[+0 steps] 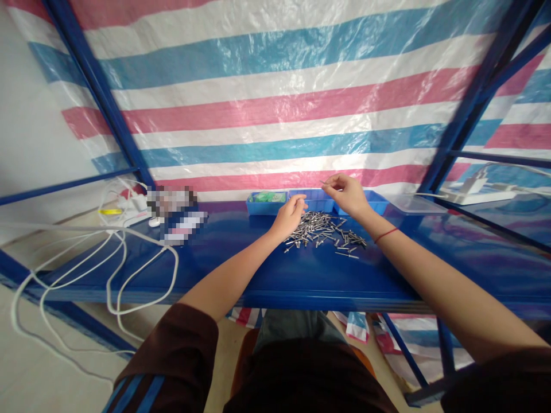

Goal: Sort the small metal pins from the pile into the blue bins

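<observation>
A loose pile of silver blind rivets point(316, 226) lies on the blue tabletop point(301, 278). My right hand point(348, 194) is raised above the pile's right side, thumb and forefinger pinching one thin rivet point(323, 183) that points left. At the pile's left edge is my left hand point(290, 217), its fingers loosely extended and apart, with nothing visible in them. Behind the hands stand three blue bins in a row. The left bin point(262, 208) holds green-and-clear packets point(269, 197). The middle bin point(316, 201) and right bin point(376, 202) are partly hidden by my hands.
White cables point(116, 275) loop over the table's left end, beside a blurred patch of items point(181, 215). A clear plastic lid point(417, 205) lies right of the bins. Farther right is a white power strip point(477, 195). Blue frame posts and a striped sheet point(279, 109) stand behind.
</observation>
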Demonstrator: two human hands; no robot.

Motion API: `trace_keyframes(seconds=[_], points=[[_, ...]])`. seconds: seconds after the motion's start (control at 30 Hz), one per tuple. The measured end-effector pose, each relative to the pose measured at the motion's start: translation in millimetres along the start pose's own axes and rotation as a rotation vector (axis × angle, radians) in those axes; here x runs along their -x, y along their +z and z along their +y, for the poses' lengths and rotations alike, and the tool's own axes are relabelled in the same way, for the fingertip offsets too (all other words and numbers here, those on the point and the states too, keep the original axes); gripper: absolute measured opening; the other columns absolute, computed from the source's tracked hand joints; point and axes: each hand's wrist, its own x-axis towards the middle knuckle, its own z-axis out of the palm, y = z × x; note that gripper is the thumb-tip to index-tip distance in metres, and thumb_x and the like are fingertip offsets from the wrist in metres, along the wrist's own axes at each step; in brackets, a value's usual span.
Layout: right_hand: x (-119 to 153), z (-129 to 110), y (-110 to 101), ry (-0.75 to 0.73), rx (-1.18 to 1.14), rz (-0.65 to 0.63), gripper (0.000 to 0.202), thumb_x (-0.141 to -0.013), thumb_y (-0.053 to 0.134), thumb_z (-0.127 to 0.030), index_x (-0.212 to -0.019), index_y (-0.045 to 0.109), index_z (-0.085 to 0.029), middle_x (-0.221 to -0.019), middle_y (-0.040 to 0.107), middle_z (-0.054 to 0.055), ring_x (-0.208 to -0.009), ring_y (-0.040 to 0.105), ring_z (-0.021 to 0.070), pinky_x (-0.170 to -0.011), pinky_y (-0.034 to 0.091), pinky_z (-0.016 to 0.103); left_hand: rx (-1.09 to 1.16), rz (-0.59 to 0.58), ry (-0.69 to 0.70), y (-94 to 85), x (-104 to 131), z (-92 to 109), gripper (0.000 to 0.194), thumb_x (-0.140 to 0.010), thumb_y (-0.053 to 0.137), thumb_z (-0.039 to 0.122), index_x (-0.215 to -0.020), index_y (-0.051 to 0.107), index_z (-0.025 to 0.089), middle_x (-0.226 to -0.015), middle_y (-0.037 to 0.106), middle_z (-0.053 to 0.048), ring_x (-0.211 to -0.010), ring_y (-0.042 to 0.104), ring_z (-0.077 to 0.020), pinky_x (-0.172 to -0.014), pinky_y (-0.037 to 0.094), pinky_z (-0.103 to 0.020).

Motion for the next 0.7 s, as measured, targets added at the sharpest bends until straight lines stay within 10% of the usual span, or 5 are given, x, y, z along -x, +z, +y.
trace_keyframes(seconds=[0.3,0.5,0.7], points=[[-12,15,-5,-0.115,0.489,-0.343,0.025,-0.073,0.050,-0.023,-0.090,0.066,-0.015,-0.093,0.068,0.011,-0.081,0.061,0.0219,-0.079,0.045,0.036,-0.058,-0.075,0.027,3.8,3,-3,0.025,-0.089,0.042,0.027,-0.106,0.058,0.019,-0.096,0.068,-0.004,-0.087,0.064,-0.0138,-0.084,0.048,-0.029],[16,14,-27,-0.009,0.375,-0.843,0.022,-0.070,0.054,-0.026,-0.084,0.067,-0.016,-0.083,0.069,0.005,-0.073,0.061,0.0179,-0.070,0.046,0.030,-0.080,-0.108,0.027,5.0,5,-2,0.023,-0.087,0.046,0.024,-0.104,0.060,0.017,-0.095,0.068,-0.005,-0.088,0.063,-0.0141,-0.087,0.047,-0.030],[32,-1,-23,-0.016,0.377,-0.973,0.020,-0.067,0.056,-0.026,-0.081,0.068,-0.017,-0.080,0.069,0.004,-0.074,0.062,0.0175,-0.066,0.045,0.026,-0.075,-0.148,0.062,7.6,7,-4,0.023,-0.085,0.048,0.024,-0.103,0.060,0.017,-0.097,0.068,-0.005,-0.092,0.063,-0.0149,-0.088,0.047,-0.030]])
